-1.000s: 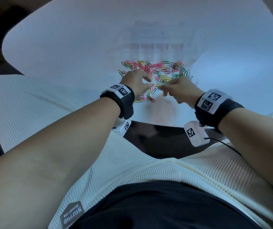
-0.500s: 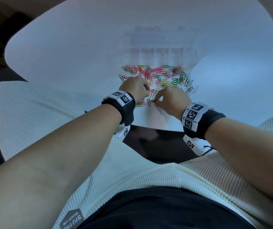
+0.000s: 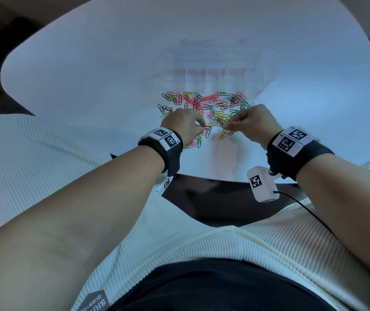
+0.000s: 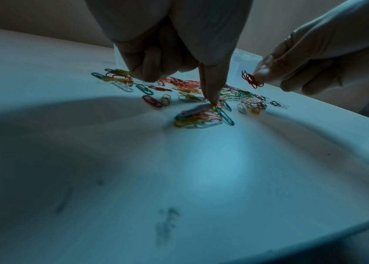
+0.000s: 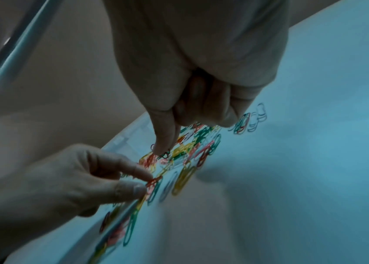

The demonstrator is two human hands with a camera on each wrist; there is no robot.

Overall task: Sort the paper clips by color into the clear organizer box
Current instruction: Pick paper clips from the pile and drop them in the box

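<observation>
White tabletop under both my hands, with the paper clips spread in a loose heap of pink, red, yellow, green and white near the front edge; behind the heap sits the clear organizer box, washed out by glare, its compartments only faintly readable; my left hand is at the heap's near left side, most fingers curled, forefinger and thumb closing on a red clip at the table surface; whether it is lifted clear I cannot tell; my right hand is raised just off the table, its thumb and forefinger pinching a small bunch of dark red clips, the other fingers curled under; both wrists wear black bands with square black-and-white coded tags; a tag on my ribbed cream top reads upside down, roughly "SIUOND QUANYUN".
</observation>
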